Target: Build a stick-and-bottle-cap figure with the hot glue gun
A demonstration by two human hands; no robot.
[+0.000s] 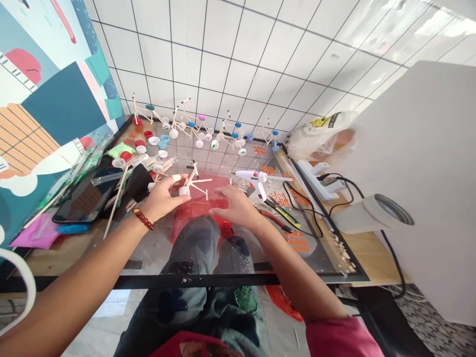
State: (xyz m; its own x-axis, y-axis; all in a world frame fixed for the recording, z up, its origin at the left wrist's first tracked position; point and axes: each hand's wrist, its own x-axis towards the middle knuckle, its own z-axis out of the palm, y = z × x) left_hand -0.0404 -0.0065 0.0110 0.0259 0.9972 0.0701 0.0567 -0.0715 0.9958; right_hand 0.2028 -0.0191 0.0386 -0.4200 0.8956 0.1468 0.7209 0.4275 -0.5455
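- White tiled wall (pixel 223 44) backs a glass-topped table (pixel 148 282) with a black rim; in this head view, a row of small stick-and-cap models (pixel 214 145) stands along the back, seemingly parked there to leave the middle free for both hands.
- Left hand (pixel 163 198): thumb and fingertips pinch the white bottle cap (pixel 183 191) of a stick frame (pixel 195 183), perhaps chosen so the thin sticks stay uncovered.
- Right hand (pixel 236 206): nothing held; its fingers are loosely bent and parted from the thumb, just beside the frame's far side.
- Stick frame: over the table's middle, long axis roughly crosswise, cap end leftward, bare stick ends rightward; a black-tipped bar points up toward the wall.
- White glue gun (pixel 256 178) and utility knife (pixel 288 217) lie beyond the right hand, probably for easy reach; a smartphone (pixel 89 193) lies left.
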